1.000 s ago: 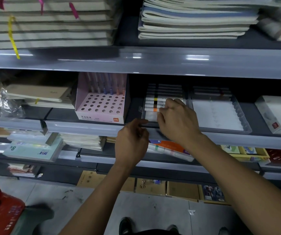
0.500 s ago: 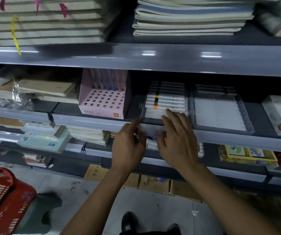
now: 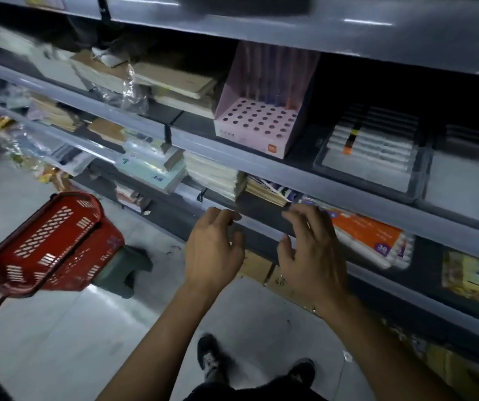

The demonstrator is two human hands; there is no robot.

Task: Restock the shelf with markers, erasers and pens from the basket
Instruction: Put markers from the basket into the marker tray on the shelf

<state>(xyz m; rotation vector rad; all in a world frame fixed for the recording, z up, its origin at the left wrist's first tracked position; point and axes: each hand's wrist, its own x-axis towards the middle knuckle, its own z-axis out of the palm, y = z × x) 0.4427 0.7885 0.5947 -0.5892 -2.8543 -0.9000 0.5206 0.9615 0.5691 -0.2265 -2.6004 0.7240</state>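
Observation:
A clear tray (image 3: 359, 172) on the middle shelf (image 3: 232, 157) holds a row of white markers (image 3: 374, 140), one with an orange band. Left of it stands a pink pen display box (image 3: 257, 125) full of round holes, with several pens at its back. My left hand (image 3: 213, 250) and my right hand (image 3: 312, 250) hang in front of the lower shelf edge, fingers loosely spread, holding nothing. The red basket (image 3: 50, 244) sits on a grey stool at the lower left; its contents are hidden.
Stacks of notebooks (image 3: 174, 85) and paper packs fill the shelves to the left. An orange and white pack (image 3: 368, 235) lies on the lower shelf behind my right hand. My shoes (image 3: 212, 354) show on the grey floor.
Both hands have come away from the marker tray and dropped to the lower shelf edge. The view has swung left and down, bringing the red basket into sight.

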